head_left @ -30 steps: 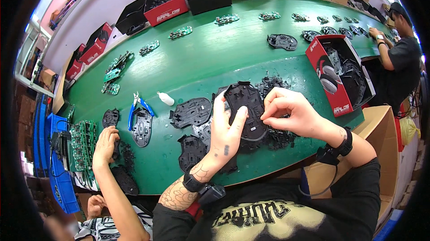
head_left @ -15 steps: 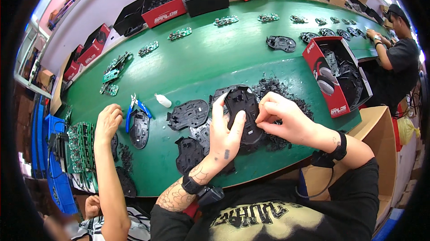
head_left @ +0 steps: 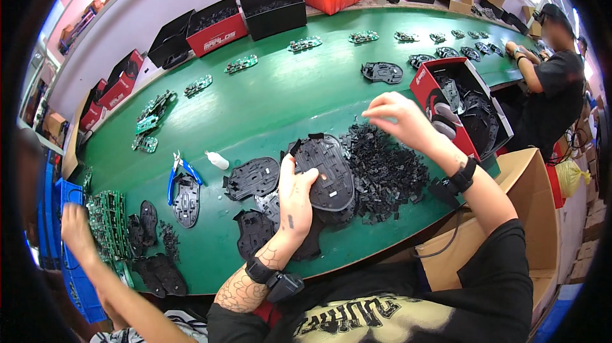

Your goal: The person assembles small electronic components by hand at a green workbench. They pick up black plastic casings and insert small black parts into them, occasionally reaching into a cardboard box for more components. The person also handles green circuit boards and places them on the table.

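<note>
My left hand (head_left: 296, 199) grips a black plastic mouse-like shell (head_left: 328, 180) by its near left edge, thumb lying over its inner face. Lifted off to the right, my right hand (head_left: 403, 121) has its fingers drawn together above the far side of a heap of small black plastic pieces (head_left: 389, 177). Whatever its fingertips hold, if anything, is too small to make out. More black shells (head_left: 254, 177) lie around and under the held one, some partly covered by my left hand and forearm.
A co-worker's hand (head_left: 76, 231) is by stacked green circuit boards (head_left: 107, 222). Blue-handled nippers (head_left: 182, 174) and a white bottle (head_left: 217, 160) lie farther left. A red box of black parts (head_left: 446, 110) stands right; circuit boards line the far table. Another person (head_left: 554, 75) works far right.
My right hand has left the shell, moving up and away with its forearm. The held shell now shows more of its face. The co-worker's hand has moved left, away from the nippers.
</note>
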The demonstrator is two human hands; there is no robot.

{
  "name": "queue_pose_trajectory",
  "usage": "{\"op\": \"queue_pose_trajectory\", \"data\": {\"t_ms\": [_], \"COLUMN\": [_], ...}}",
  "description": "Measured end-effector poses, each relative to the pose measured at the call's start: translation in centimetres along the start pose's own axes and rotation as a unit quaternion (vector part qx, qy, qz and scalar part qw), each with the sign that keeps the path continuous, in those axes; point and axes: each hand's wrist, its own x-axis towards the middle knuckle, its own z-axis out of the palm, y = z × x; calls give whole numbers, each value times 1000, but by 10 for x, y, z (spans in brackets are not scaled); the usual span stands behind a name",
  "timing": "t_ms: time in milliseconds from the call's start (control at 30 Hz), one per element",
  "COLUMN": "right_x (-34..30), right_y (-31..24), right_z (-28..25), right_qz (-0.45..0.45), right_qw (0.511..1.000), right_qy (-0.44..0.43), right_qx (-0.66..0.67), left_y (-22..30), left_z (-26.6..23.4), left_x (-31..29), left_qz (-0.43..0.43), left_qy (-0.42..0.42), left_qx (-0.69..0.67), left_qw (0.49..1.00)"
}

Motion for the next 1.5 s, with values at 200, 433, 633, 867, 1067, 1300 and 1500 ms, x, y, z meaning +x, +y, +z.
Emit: {"op": "queue_pose_trajectory", "data": {"t_ms": [200, 433, 633, 867, 1067, 1300, 1500], "right_x": [-3, -4, -3, -5, -1, -2, -7], "right_y": [3, -1, -10, -19, -40, -73, -100], "right_z": [17, 13, 4, 4, -5, -8, 1], "right_qz": [-17, -19, 7, -8, 57, 207, 173], "right_qw": [997, 994, 996, 995, 988, 911, 915], "right_qy": [-79, -88, -91, -103, -76, -11, -4], "right_qx": [-13, -60, -10, 18, 120, 355, 365], "left_y": [0, -1, 3, 1, 0, 3, 9], "left_z": [-3, -5, -6, -11, -11, -6, -7], "left_x": [0, -2, -2, 0, 1, -3, -5], "left_qz": [0, -28, -35, -58, -58, -57, -66], "left_qy": [-1, -17, -11, -28, -27, -20, -65], "left_qx": [12, -6, 47, 4, 24, 59, 22], "left_qw": [1000, 999, 998, 998, 998, 996, 995]}}
